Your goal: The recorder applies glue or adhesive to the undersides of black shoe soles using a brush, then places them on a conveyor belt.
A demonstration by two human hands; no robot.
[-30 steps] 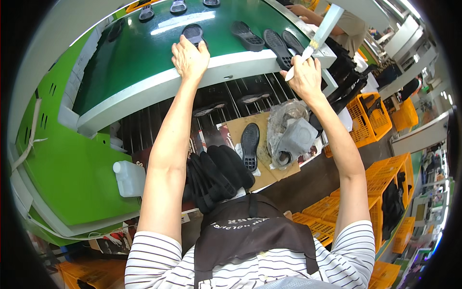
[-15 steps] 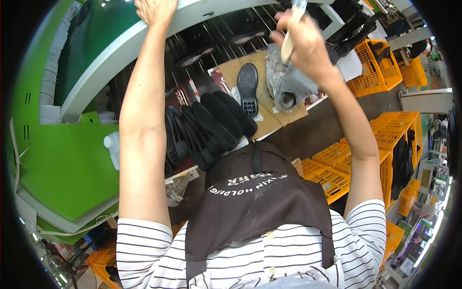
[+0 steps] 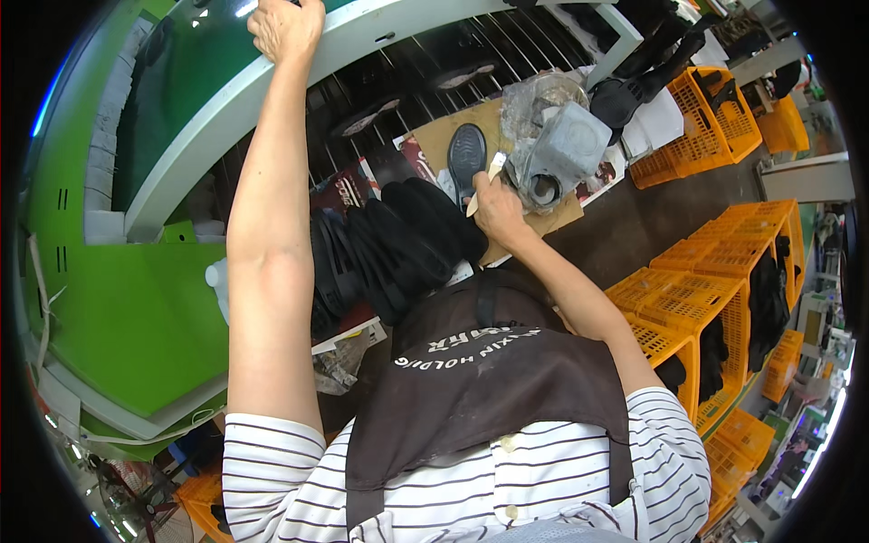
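Note:
My right hand (image 3: pixel 498 213) is closed around a pale-handled brush (image 3: pixel 496 166). It is over the near end of a black shoe sole (image 3: pixel 467 149), which lies on a brown cardboard sheet (image 3: pixel 425 136). Right of the sole, close to my fingers, a cloudy plastic container (image 3: pixel 572 143) sits among crumpled clear film. My left arm stretches far forward. Its hand (image 3: pixel 286 32) has curled fingers above the grey frame's edge, beside a dark green panel; whatever is in those fingers is hidden.
Black soles (image 3: pixel 407 226) stand in a row left of the cardboard. A grey metal frame (image 3: pixel 217 104) arches over a rack of dark rods. To the left is a green machine body (image 3: pixel 136 317); orange crates (image 3: pixel 688 290) are stacked on the right.
My right hand has come down and left with the brush, from above the plastic container to the sole. My left hand has stayed almost in place, its fingers curled.

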